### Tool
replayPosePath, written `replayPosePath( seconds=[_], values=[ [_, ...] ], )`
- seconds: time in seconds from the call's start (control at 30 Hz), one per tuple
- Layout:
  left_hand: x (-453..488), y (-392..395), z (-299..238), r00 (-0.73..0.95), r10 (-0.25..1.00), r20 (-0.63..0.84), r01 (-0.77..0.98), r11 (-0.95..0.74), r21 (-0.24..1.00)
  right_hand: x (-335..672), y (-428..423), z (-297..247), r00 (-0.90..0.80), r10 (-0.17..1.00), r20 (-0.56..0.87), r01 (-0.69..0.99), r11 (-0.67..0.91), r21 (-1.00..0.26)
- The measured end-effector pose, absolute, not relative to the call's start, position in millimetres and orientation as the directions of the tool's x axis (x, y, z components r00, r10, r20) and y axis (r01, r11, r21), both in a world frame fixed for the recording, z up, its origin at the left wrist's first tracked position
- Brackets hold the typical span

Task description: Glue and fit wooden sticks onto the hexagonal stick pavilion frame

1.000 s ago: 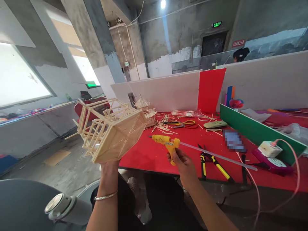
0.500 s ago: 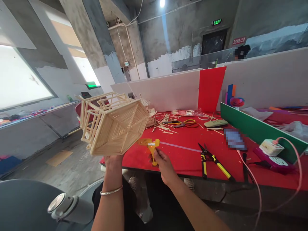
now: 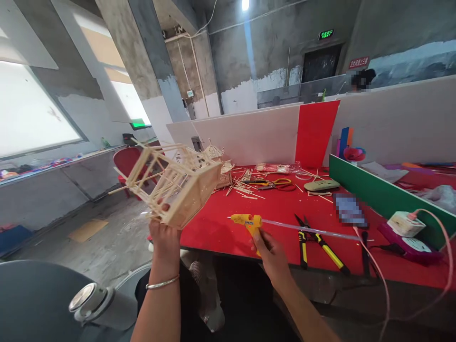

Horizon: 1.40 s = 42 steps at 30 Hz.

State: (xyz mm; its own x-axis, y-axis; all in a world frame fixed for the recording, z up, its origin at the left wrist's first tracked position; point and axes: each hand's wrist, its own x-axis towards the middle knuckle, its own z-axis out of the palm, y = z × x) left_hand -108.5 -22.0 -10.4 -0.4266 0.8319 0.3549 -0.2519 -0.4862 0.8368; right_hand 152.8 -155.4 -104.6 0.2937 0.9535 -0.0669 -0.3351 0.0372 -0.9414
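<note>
My left hand (image 3: pixel 165 234) grips a wooden stick model (image 3: pixel 194 192) from below, its fingers partly hidden by the frame. The model is an open lattice of thin sticks with a solid-looking base, and it is tilted above the table's left edge. In my right hand (image 3: pixel 270 251) is a yellow hot glue gun (image 3: pixel 246 220), its nozzle pointing left towards the model but apart from it. A long clear glue stick (image 3: pixel 306 228) sticks out of the back of the gun.
On the red table (image 3: pixel 221 232) lie yellow-handled shears (image 3: pixel 320 242), pliers (image 3: pixel 280 184), scattered sticks (image 3: pixel 245 189) and a smaller stick pagoda (image 3: pixel 215 153). A green board (image 3: pixel 384 194) stands at the right, near a purple power strip (image 3: pixel 409 242). A flask (image 3: pixel 103 304) is at lower left.
The stick model has turned so that its base faces less towards me and its lattice shows more. My right hand has drawn the glue gun to the right, away from the model.
</note>
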Motion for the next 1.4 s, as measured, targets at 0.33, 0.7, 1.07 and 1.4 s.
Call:
replayPosePath(
  seconds=[0.33,0.7,1.07,1.4],
  values=[
    [-67.9,-18.7,-40.1,-0.722,0.552,0.417,0.056,-0.555,0.83,188.1,-176.7,-104.9,0.576,0.817,0.004,0.044,-0.026,-0.999],
    [-28.9,-23.6,-140.2,-0.495,0.513,0.701,0.56,-0.429,0.709,185.9,-163.8,-133.3,0.505,0.857,-0.104,-0.156,-0.028,-0.987],
    [-45.3,-75.3,-145.8,-0.275,0.473,0.837,0.682,-0.518,0.517,177.5,-169.2,-124.8,0.492,0.865,-0.096,-0.124,-0.04,-0.992],
    [-87.0,-42.8,-140.7,-0.446,0.709,0.546,0.538,-0.275,0.797,166.2,-149.6,-70.0,0.493,0.869,0.038,-0.104,0.103,-0.989]
  ],
)
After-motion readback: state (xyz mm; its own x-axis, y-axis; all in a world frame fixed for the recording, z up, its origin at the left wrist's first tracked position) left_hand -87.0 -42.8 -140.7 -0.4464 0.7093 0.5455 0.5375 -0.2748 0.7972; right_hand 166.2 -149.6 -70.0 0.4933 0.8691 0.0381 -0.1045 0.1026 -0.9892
